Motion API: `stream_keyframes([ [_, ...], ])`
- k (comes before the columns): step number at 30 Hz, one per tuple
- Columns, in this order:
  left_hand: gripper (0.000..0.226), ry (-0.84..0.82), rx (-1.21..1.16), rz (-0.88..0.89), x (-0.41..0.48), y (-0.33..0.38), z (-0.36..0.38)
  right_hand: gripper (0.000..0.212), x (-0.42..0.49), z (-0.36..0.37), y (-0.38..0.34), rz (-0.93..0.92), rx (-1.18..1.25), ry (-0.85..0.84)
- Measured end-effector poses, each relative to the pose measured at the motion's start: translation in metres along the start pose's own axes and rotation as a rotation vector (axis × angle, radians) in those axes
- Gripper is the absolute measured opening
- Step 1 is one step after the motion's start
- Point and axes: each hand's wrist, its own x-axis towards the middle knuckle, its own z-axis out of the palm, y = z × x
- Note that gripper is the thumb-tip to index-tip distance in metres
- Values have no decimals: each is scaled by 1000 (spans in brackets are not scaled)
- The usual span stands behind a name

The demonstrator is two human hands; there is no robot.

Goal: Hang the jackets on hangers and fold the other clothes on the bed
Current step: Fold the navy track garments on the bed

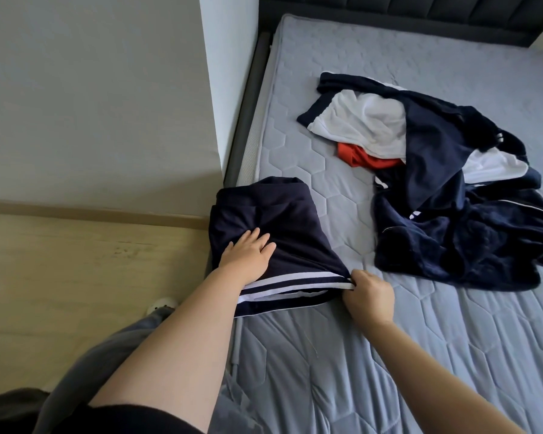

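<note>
two hands were on the one navy garment (279, 220), which lay at the left edge of the bed (326, 371). the left hand (248, 252) lay flat on top of it, fingers straight, pressing the cloth down. the right hand (369, 296) was curled tight, pinching the white-striped hem (295, 281) at the corner just ahead of its knuckles. that hem ran crosswise from one wrist to the other, and the garment's length stretched away from both hands toward the headboard (420, 14). i'd judge the next fold would travel that way. the unsorted heap (452, 195) lay beyond and to the right of the right hand, well apart, nearer it than the left
</note>
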Motion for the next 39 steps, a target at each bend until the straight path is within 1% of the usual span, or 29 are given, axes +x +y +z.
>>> stream_keyframes([
  [1, 52, 6, 16, -1, 0, 0, 2, 8, 0, 0, -2, 101, 47, 5],
  [2, 53, 13, 33, -4, -1, 0, 4, 10, -1, 4, -4, 247, 126, -6],
  [3, 54, 20, 47, -8, -1, -1, 5, 17, -4, 10, -8, 388, 204, -67],
  [4, 55, 24, 56, -13, -1, -2, 6, 24, -7, 15, -12, 470, 254, -165],
  [5, 55, 25, 56, -17, -1, -4, 7, 28, -11, 19, -17, 473, 226, -294],
  [7, 55, 31, 40, -15, -1, -8, 6, 23, -16, 20, -19, 325, 34, -531],
  [8, 56, 38, 31, -8, -1, -10, 6, 17, -14, 16, -16, 231, -33, -601],
  [9, 58, 46, 23, -2, -1, -11, 6, 10, -11, 11, -11, 165, -25, -656],
  [10, 61, 53, 18, 4, -1, -11, 7, 9, -7, 5, -6, 146, 51, -703],
  [11, 65, 58, 25, 14, -2, -11, 7, 16, -3, -2, -2, 195, 198, -724],
  [12, 71, 57, 44, 29, -2, -11, 8, 27, 1, -7, 0, 317, 402, -717],
  [13, 77, 49, 71, 49, -4, -11, 8, 36, 4, -8, 2, 461, 616, -666],
  [14, 82, 35, 104, 71, -5, -11, 9, 40, 9, -8, 2, 575, 806, -601],
  [15, 88, 17, 143, 91, -7, -11, 10, 38, 15, -5, 0, 648, 945, -556],
  [16, 94, -2, 188, 109, -9, -11, 12, 32, 21, -2, -3, 677, 1013, -535],
  [18, 106, -29, 288, 133, -11, -10, 17, 25, 32, 3, -13, 629, 1058, -567],
  [19, 110, -34, 325, 138, -11, -10, 19, 25, 36, 5, -19, 576, 1009, -603],
  [21, 116, -41, 356, 140, -11, -11, 21, 34, 43, 11, -27, 487, 841, -666],
  [22, 118, -48, 357, 141, -10, -12, 20, 39, 48, 13, -28, 502, 803, -691],
  [24, 120, -62, 349, 141, -8, -13, 21, 45, 59, 15, -30, 620, 859, -741],
  [25, 121, -63, 340, 141, -7, -14, 21, 46, 65, 14, -32, 667, 891, -768],
  [27, 120, -61, 301, 141, -5, -14, 22, 43, 75, 12, -39, 681, 898, -819],
  [29, 116, -47, 241, 142, -5, -14, 19, 37, 81, 9, -49, 677, 890, -829],
  [30, 114, -19, 204, 144, -6, -14, 17, 34, 84, 6, -56, 675, 890, -809],
  [33, 108, 161, 1, 158, -10, -7, 12, 32, 100, -9, -75, 591, 880, -654],
  [35, 99, 256, -223, 194, -12, 0, 9, 23, 116, -32, -92, 452, 808, -542],
  [36, 91, 263, -366, 206, -13, 5, 6, 18, 124, -46, -103, 359, 739, -486],
  [38, 72, 198, -720, 166, -13, 16, -2, 13, 138, -75, -124, 153, 609, -372],
  [39, 67, 151, -915, 71, -13, 23, -7, 12, 142, -90, -136, 43, 540, -311],
])
